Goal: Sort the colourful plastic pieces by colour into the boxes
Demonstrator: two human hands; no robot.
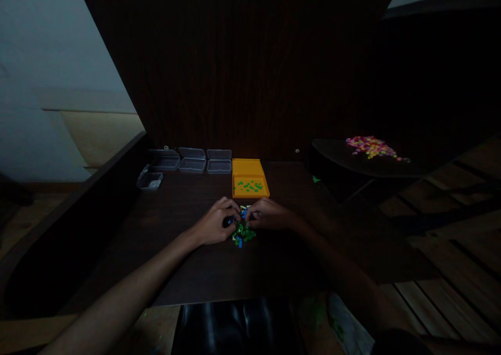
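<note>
A small pile of green, blue and pale building bricks (246,233) lies on the dark table in front of me. My left hand (218,221) is at the pile's left side, fingers curled in and the tips at the bricks. From the right, my right hand (268,213) reaches to the pile with thumb and fingers pinched together. Whatever either hand grips is too small and dark to make out. Just beyond the hands stands an open yellow case (268,192) with several green bricks (250,187) lying scattered in it.
Several clear plastic boxes with raised lids (192,165) line the back left, and a smaller clear box (150,181) stands nearer. On a raised dark shelf (332,154) at right lies a heap of pink and yellow beads (371,147). A dark side panel (78,219) bounds the table's left.
</note>
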